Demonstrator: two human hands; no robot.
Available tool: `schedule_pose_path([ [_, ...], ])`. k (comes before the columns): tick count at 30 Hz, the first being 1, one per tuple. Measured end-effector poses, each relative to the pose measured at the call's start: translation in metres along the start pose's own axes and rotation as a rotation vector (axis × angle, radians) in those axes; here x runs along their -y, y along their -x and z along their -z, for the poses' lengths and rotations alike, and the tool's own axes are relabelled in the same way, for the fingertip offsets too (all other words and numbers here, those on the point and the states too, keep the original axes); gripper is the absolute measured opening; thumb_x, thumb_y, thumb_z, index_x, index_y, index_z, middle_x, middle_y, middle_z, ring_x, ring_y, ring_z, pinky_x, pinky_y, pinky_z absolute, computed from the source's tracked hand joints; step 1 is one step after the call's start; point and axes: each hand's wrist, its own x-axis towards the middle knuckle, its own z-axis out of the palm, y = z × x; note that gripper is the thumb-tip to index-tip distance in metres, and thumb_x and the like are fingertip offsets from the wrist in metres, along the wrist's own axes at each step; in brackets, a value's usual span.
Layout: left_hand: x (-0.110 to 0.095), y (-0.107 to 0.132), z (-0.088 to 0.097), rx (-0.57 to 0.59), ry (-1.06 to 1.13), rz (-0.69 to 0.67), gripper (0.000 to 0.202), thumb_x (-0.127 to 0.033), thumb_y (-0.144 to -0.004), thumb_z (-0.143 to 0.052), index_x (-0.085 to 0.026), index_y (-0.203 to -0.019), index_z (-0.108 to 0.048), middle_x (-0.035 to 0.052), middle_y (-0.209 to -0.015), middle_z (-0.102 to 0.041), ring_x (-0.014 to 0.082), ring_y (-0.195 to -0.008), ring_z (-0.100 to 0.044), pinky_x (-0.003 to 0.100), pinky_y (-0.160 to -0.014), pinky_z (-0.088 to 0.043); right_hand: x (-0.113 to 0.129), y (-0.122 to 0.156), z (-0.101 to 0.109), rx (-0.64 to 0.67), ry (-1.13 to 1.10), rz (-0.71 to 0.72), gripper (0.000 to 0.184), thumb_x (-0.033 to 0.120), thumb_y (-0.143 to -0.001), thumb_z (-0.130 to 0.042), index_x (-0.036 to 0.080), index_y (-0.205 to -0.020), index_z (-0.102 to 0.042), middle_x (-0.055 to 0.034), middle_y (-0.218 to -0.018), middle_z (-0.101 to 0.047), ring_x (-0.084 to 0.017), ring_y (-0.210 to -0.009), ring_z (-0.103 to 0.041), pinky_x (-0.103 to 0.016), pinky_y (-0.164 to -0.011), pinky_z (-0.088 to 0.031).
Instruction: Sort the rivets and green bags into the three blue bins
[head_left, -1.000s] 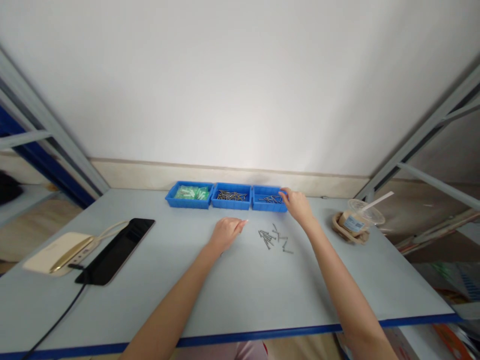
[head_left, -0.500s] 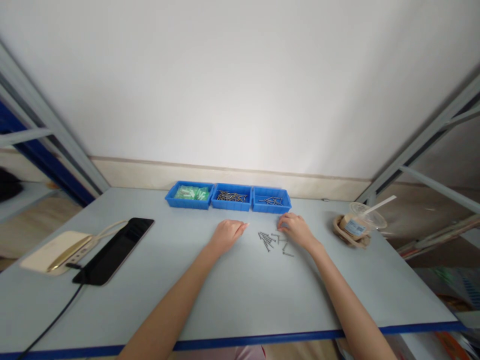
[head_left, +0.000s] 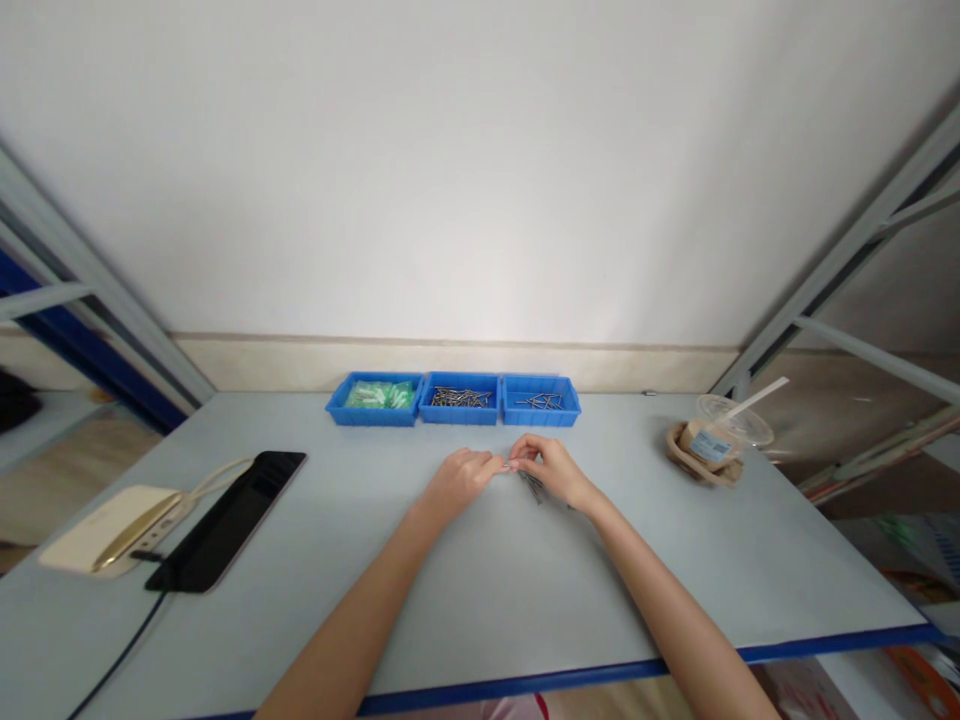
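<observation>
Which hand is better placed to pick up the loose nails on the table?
Probably the right hand: it sits directly over the loose nails, with its fingers curled down toward them. The left hand lies just left of the nails, its fingertips reaching the right hand, so it looks less direct.

Three blue plastic trays (head_left: 453,412) are counted on the table (head_left: 480,600), with one plastic cup (head_left: 720,425); one left hand (head_left: 459,482) and one right hand (head_left: 551,470) are seen, but the loose nails (head_left: 534,487) cannot be counted.
</observation>
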Motion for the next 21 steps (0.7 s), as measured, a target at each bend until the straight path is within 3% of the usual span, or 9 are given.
schedule_pose_path([
  [4,-0.002,-0.001,0.003,0.029,-0.034,-0.004,0.025,-0.021,-0.096,-0.032,-0.016,-0.089,-0.055,0.0026,-0.066,-0.056,0.0151,-0.062,-0.056,0.026,-0.059,-0.039,-0.005,0.002,-0.003,-0.007,-0.077,-0.021,0.004,0.02,-0.077,-0.058,0.017,-0.078,-0.059,0.0,-0.07,-0.066,-0.013,-0.069,-0.06,-0.024,-0.066,-0.044],
  [9,-0.003,-0.001,0.0,0.039,0.02,0.02,0.026,-0.017,-0.095,-0.032,-0.017,-0.084,-0.055,0.0022,-0.066,-0.059,0.015,-0.062,-0.057,0.026,-0.06,-0.039,-0.007,0.005,0.001,0.095,-0.151,-0.014,0.015,0.029,-0.083,-0.052,0.016,-0.085,-0.06,-0.0018,-0.074,-0.067,-0.013,-0.07,-0.06,-0.023,-0.063,-0.044],
  [14,-0.003,-0.001,-0.001,0.052,0.08,0.178,0.035,-0.028,-0.097,-0.028,-0.016,-0.079,-0.056,0.0032,-0.064,-0.062,0.0142,-0.059,-0.058,0.024,-0.059,-0.041,-0.005,0.007,0.007,0.04,0.005,0.04,0.017,0.032,-0.076,-0.062,0.019,-0.085,-0.066,-0.0015,-0.082,-0.069,-0.015,-0.075,-0.061,-0.026,-0.069,-0.044],
  [21,-0.007,-0.003,0.003,0.034,0.126,0.187,0.035,-0.034,-0.097,-0.029,-0.016,-0.086,-0.056,0.0029,-0.066,-0.064,0.015,-0.061,-0.061,0.025,-0.059,-0.042,0.003,0.009,0.004,-0.022,0.187,0.12,0.016,0.027,-0.083,-0.053,0.021,-0.083,-0.068,-0.0009,-0.08,-0.069,-0.015,-0.074,-0.061,-0.025,-0.072,-0.044],
])
